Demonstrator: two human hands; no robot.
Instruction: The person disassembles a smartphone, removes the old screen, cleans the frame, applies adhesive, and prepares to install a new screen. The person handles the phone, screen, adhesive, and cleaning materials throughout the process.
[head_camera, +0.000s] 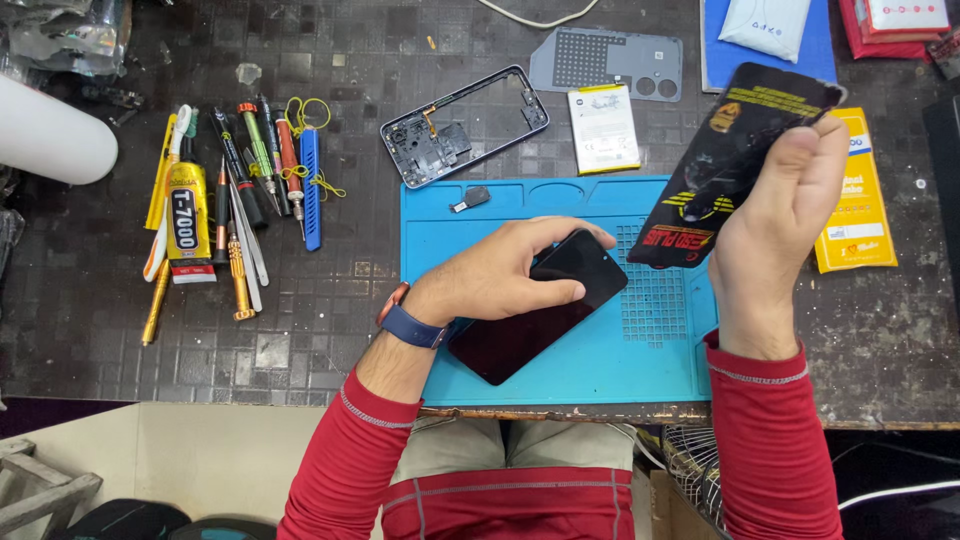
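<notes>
My left hand (500, 272) grips a black phone screen panel (530, 320) that lies slanted on the blue work mat (600, 360). A blue watch band sits on that wrist. My right hand (775, 215) is raised over the mat's right side and holds a black flat packet (730, 160) with yellow print, pinched at its upper corner. Both sleeves are red.
A black phone frame (465, 125), a white battery (603, 128), a grey back cover (605, 62) and a small black part (470, 198) lie beyond the mat. Screwdrivers, tweezers and a glue tube (187, 220) lie left. A yellow packet (855, 200) lies right.
</notes>
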